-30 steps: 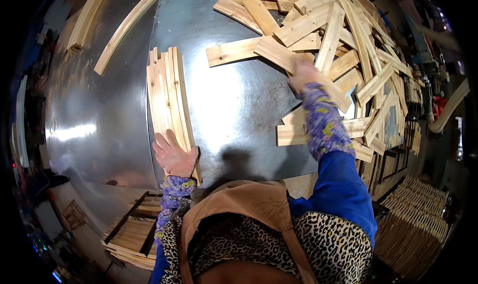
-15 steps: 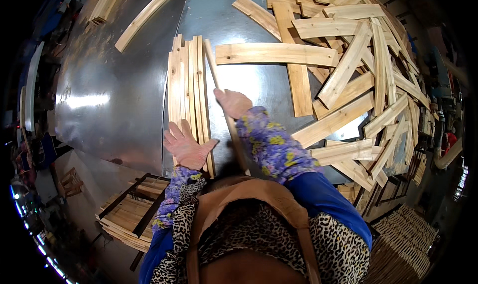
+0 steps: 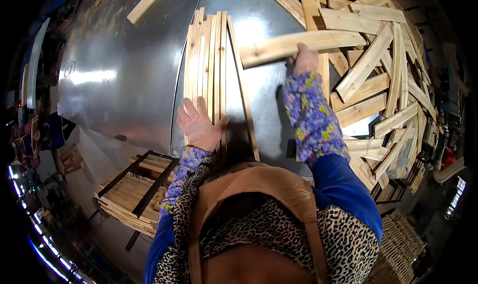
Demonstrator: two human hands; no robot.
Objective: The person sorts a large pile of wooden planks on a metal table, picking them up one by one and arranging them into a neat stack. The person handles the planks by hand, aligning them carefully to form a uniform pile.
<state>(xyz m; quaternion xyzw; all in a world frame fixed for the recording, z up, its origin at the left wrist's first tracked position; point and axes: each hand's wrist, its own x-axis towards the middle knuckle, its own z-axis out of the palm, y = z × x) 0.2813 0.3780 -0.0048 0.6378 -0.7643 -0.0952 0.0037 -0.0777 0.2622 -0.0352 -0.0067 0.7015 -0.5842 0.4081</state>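
My left hand (image 3: 199,124) lies with spread fingers on the near part of a row of wooden boards (image 3: 214,65), which stand on edge side by side. One more narrow board (image 3: 241,85) runs beside that row on its right, slanting away at its near end. Out to the right, my right hand (image 3: 305,60) grips a pale wooden plank (image 3: 269,49) by its lower edge, thumb on top and the other fingers hidden beneath. The plank looks slightly blurred, its left end tilted toward me.
A heap of loose, crisscrossed planks (image 3: 366,62) covers the right side of the metal table (image 3: 124,85). One board (image 3: 147,5) lies near the far edge. Below left stands a stack of boards (image 3: 122,197) with dark bars across it; a slatted wooden bundle (image 3: 401,244) is lower right.
My right hand has left the narrow board, now closer to the row, and moved right and away onto the plank. The plank has turned slightly. My left hand stays on the row.
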